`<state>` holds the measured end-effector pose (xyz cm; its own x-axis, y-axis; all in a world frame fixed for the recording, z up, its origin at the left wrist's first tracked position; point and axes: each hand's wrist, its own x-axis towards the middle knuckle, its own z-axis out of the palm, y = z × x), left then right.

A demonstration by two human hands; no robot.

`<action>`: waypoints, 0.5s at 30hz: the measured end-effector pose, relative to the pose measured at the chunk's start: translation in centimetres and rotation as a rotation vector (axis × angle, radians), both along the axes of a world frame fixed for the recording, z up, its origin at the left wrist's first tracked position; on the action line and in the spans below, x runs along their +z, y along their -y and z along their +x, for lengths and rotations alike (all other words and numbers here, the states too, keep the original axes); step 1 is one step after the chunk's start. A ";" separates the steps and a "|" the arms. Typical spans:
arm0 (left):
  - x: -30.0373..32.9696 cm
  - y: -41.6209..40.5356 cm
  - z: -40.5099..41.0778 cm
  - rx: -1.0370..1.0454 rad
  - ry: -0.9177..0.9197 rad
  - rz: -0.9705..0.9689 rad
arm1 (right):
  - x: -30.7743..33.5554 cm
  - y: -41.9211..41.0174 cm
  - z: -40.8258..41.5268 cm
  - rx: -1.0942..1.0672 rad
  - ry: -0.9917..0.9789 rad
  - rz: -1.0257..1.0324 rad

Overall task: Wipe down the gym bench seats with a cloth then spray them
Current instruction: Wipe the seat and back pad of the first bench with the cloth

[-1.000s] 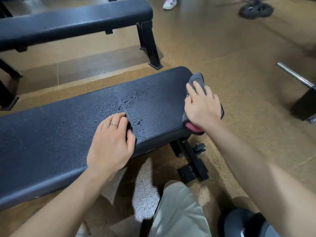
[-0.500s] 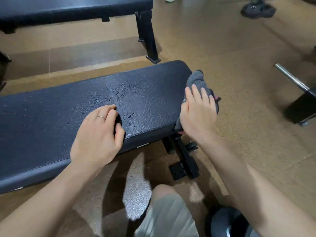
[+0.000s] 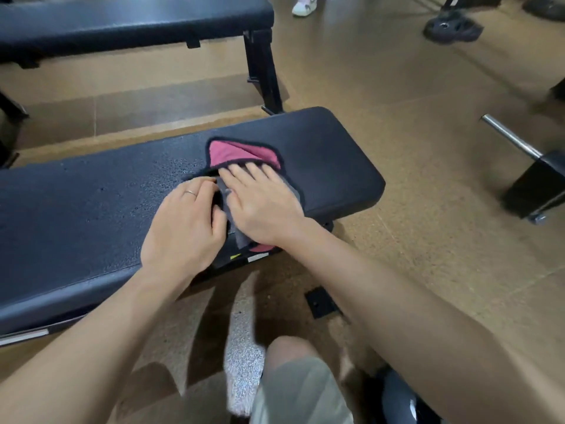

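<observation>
Wiping is midway: the right hand (image 3: pixel 263 206) presses flat on the cloth (image 3: pixel 241 154), the left hand (image 3: pixel 183 221) rests open on the near bench's (image 3: pixel 330 148) wet left side, the far bench (image 3: pixel 128 22) is unattended, and spraying remains.

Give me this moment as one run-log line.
step: wiping | right hand: flat on cloth | left hand: resting on bench seat | droplets: left of cloth

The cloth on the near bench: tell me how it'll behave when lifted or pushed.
The cloth is probably floppy: a corner lies folded back, showing pink. It's likely light, and should slide readily under the flat right hand on the smooth bench.
</observation>
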<state>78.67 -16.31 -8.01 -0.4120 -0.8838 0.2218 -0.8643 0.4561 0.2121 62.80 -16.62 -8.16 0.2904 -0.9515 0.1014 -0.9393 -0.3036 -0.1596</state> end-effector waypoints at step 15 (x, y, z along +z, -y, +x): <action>1.0 1.3 5.5 -0.060 0.020 0.007 | 0.7 -1.8 2.0 -0.202 -0.105 0.052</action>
<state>84.22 -17.58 -7.01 -0.4686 -0.8588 0.2071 -0.8394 0.5060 0.1985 64.84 -14.86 -7.41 0.1002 -0.9945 0.0305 -0.9924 -0.1021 -0.0685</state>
